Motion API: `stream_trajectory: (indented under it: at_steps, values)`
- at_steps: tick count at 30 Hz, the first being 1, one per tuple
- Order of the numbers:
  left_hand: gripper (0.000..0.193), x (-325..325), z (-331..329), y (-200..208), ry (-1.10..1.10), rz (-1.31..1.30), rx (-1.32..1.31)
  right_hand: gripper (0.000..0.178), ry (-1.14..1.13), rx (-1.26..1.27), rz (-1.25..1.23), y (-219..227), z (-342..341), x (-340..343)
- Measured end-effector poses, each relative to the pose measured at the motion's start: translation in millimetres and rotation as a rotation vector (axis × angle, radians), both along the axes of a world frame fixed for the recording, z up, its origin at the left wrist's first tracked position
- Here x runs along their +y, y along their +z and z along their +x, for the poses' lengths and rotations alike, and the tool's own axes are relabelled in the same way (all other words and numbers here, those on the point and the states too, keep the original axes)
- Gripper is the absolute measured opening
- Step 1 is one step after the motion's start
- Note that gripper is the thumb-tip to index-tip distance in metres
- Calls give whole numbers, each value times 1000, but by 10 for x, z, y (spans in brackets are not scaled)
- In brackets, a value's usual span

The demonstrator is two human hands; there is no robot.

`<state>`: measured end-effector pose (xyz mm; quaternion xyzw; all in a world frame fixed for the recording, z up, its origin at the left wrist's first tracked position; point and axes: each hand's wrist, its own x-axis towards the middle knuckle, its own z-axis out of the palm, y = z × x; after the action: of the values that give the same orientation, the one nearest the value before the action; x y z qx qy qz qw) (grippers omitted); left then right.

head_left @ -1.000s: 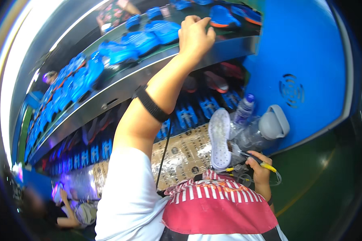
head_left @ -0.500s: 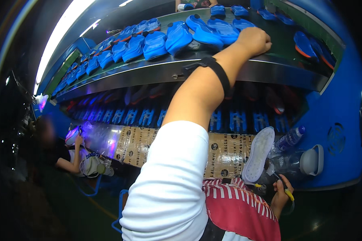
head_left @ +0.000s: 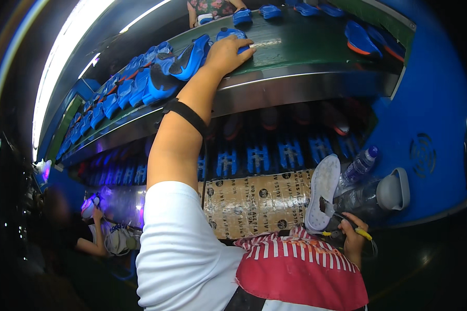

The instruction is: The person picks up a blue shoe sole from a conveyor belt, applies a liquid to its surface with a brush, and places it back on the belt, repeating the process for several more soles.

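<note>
My left hand (head_left: 228, 54), on an outstretched arm, is over a raised green belt (head_left: 290, 46). Its fingers are apart, and it touches a blue shoe sole (head_left: 230, 33) at the end of a row. Several more blue soles (head_left: 160, 82), some with black patches, crowd the belt to its left. At the lower right, my right hand (head_left: 354, 236) is closed round a slim dark tool with a yellow end (head_left: 365, 234); its exact kind is unclear. Beside that hand a whitish shoe sole (head_left: 323, 181) lies at the edge of the cardboard-covered bench, its lower part near the tool's tip.
Brown printed cardboard under clear film (head_left: 254, 205) covers the bench. A purple-capped bottle (head_left: 362, 161) and a clear jug with a grey lid (head_left: 392, 192) stand at right. Under the belt is a row of blue fixtures (head_left: 290, 154). Co-workers are at the far side (head_left: 213, 8) and left (head_left: 88, 238).
My left hand has moved left along the belt, its fingers now spread. The nearest blue soles are bunched and tilted further left. My view has shifted; my right hand keeps its tool.
</note>
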<state>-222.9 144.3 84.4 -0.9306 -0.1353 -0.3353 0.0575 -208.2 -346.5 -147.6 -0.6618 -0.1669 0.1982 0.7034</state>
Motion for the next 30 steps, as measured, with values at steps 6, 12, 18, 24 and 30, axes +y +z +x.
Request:
stream_trajectory:
  at_steps: [6, 12, 18, 24, 30]
  values:
    - [39, 193, -93, 65, -191, -88, -18, 25, 60, 0, -58, 63, -15, 46]
    - [40, 494, -370, 65, -97, -139, 76, 22, 48, 28, -54, -9, -37, 28]
    - [43, 373, -302, 63, 148, -33, 65, 22, 105, 23, -41, 20, -121, 69]
    - [46, 265, -388, 19, 197, -52, 130, 21, 54, -17, -84, -27, -165, 6]
    - [49, 664, -477, -38, 271, -22, 216, 20, 4, 14, -102, 97, -207, 22]
